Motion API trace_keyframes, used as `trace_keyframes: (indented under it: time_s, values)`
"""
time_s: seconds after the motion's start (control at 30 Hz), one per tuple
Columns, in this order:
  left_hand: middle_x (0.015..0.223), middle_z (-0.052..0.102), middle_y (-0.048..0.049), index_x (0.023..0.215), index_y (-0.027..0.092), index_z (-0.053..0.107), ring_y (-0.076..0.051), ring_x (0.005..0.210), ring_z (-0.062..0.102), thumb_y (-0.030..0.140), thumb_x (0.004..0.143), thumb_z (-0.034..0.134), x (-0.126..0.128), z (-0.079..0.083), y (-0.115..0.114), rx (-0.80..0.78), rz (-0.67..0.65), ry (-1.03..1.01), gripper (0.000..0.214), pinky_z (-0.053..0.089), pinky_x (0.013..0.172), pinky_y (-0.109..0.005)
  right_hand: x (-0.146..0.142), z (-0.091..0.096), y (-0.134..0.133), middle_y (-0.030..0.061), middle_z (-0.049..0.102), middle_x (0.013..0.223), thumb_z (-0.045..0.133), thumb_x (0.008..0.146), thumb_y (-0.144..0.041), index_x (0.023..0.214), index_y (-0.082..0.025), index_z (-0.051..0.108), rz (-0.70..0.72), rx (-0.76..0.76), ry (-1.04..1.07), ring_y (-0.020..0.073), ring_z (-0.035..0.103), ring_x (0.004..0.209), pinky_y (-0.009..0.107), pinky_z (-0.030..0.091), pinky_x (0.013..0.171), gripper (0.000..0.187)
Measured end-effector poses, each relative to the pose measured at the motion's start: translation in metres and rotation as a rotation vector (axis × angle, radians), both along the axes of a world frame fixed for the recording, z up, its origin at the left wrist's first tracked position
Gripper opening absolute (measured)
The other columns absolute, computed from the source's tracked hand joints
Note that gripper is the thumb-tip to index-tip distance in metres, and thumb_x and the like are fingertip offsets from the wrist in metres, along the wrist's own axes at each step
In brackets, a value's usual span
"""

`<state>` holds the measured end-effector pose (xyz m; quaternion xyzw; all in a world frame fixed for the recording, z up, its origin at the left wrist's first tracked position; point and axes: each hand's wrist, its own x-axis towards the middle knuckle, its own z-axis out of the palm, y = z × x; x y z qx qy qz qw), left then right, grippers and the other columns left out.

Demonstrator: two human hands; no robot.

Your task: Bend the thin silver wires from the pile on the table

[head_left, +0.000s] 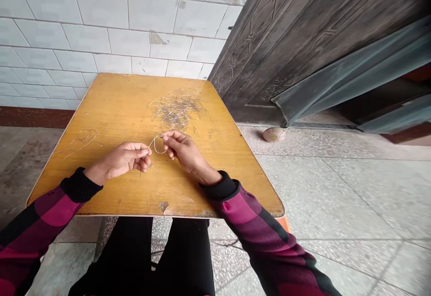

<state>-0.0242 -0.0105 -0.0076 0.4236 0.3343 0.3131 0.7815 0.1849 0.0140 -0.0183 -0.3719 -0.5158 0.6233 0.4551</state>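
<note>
Between my two hands a thin, pale wire (155, 142) bends into a small loop above the table. My left hand (129, 158) pinches one part of it between thumb and fingertips, and a short end hangs below those fingers. My right hand (180, 149) is closed on the other side of the loop, thumb against forefinger. Just beyond the right hand lies a tangled pile of thin wires (177, 110). A few curled wires (84, 139) lie apart on the left of the table, near my left hand.
The yellow wooden table (117, 103) has a chipped front edge and stands against a white tiled wall (101, 40). To the right are a dark carved door (269, 63), a hanging grey-green curtain (336, 80) and a pale rounded object (274, 134) on the floor.
</note>
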Motion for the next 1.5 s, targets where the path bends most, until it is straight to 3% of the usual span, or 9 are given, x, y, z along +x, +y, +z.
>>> trace_keyframes:
  time_s: [0.13, 0.3, 0.47, 0.67, 1.03, 1.27, 1.4, 1.5]
  values:
    - [0.062, 0.062, -0.0011, 0.078, 0.009, 0.063, -0.006, 0.048, 0.054, 0.024, 0.076, 0.077, -0.003, 0.004, 0.002, -0.085, 0.017, -0.039, 0.021, 0.044, 0.049, -0.016, 0.007, 0.000, 0.004, -0.0088, 0.050, 0.056, 0.065, 0.085, -0.033, 0.106, -0.019, 0.064, 0.064, 0.046, -0.049, 0.0029, 0.036, 0.040, 0.020, 0.024, 0.039, 0.026]
    - [0.059, 0.060, -0.0010, 0.070, 0.008, 0.062, -0.004, 0.045, 0.051, 0.016, 0.075, 0.076, -0.006, 0.004, 0.006, -0.136, 0.058, -0.105, 0.016, 0.041, 0.043, -0.012, 0.012, -0.004, 0.008, -0.0087, 0.049, 0.055, 0.065, 0.085, -0.037, 0.109, -0.019, 0.066, 0.162, 0.090, -0.057, 0.0034, 0.036, 0.041, 0.021, 0.022, 0.040, 0.030]
    - [0.057, 0.057, -0.0003, 0.075, 0.006, 0.065, -0.005, 0.044, 0.053, 0.007, 0.081, 0.067, -0.011, 0.008, 0.011, -0.206, 0.132, -0.188, 0.006, 0.042, 0.041, -0.011, 0.011, -0.005, 0.004, -0.0075, 0.052, 0.060, 0.063, 0.087, -0.038, 0.118, -0.022, 0.066, 0.189, 0.095, -0.103, 0.0039, 0.037, 0.042, 0.020, 0.024, 0.040, 0.034]
    - [0.057, 0.056, -0.0003, 0.076, 0.006, 0.066, -0.003, 0.040, 0.050, 0.003, 0.088, 0.057, -0.023, 0.013, 0.016, -0.292, 0.164, -0.209, 0.015, 0.041, 0.038, -0.009, 0.008, -0.006, -0.005, -0.0074, 0.052, 0.060, 0.061, 0.089, -0.037, 0.127, -0.023, 0.062, 0.225, 0.085, -0.154, 0.0038, 0.036, 0.041, 0.020, 0.025, 0.040, 0.040]
    - [0.071, 0.067, -0.0092, 0.080, 0.002, 0.067, -0.004, 0.043, 0.057, -0.003, 0.094, 0.038, -0.025, 0.017, 0.015, -0.285, 0.141, -0.180, 0.032, 0.047, 0.038, -0.008, 0.003, -0.008, -0.010, -0.0065, 0.051, 0.061, 0.058, 0.090, -0.036, 0.126, -0.022, 0.063, 0.149, 0.120, -0.181, 0.0043, 0.037, 0.044, 0.020, 0.029, 0.042, 0.039]
    - [0.070, 0.067, -0.0096, 0.080, 0.002, 0.065, -0.005, 0.044, 0.060, -0.004, 0.094, 0.033, -0.025, 0.021, 0.015, -0.292, 0.243, -0.207, 0.036, 0.047, 0.039, -0.006, -0.002, -0.013, -0.014, -0.0070, 0.050, 0.061, 0.055, 0.092, -0.037, 0.133, -0.021, 0.058, 0.201, 0.117, -0.198, 0.0039, 0.034, 0.041, 0.020, 0.027, 0.040, 0.044]
    - [0.071, 0.067, -0.0097, 0.082, 0.002, 0.065, -0.005, 0.044, 0.060, -0.003, 0.093, 0.037, -0.029, 0.019, 0.016, -0.316, 0.230, -0.231, 0.031, 0.048, 0.039, -0.007, -0.002, -0.012, -0.019, -0.0066, 0.049, 0.062, 0.053, 0.093, -0.041, 0.132, -0.019, 0.058, 0.234, 0.214, -0.316, 0.0044, 0.034, 0.042, 0.020, 0.029, 0.042, 0.046]
    - [0.073, 0.068, -0.0097, 0.083, 0.002, 0.065, -0.005, 0.046, 0.061, -0.003, 0.092, 0.043, -0.031, 0.018, 0.017, -0.304, 0.197, -0.226, 0.025, 0.048, 0.039, -0.007, -0.002, -0.012, -0.022, -0.0052, 0.049, 0.062, 0.051, 0.093, -0.044, 0.120, -0.016, 0.066, 0.223, 0.277, -0.406, 0.0050, 0.035, 0.043, 0.020, 0.030, 0.043, 0.041]
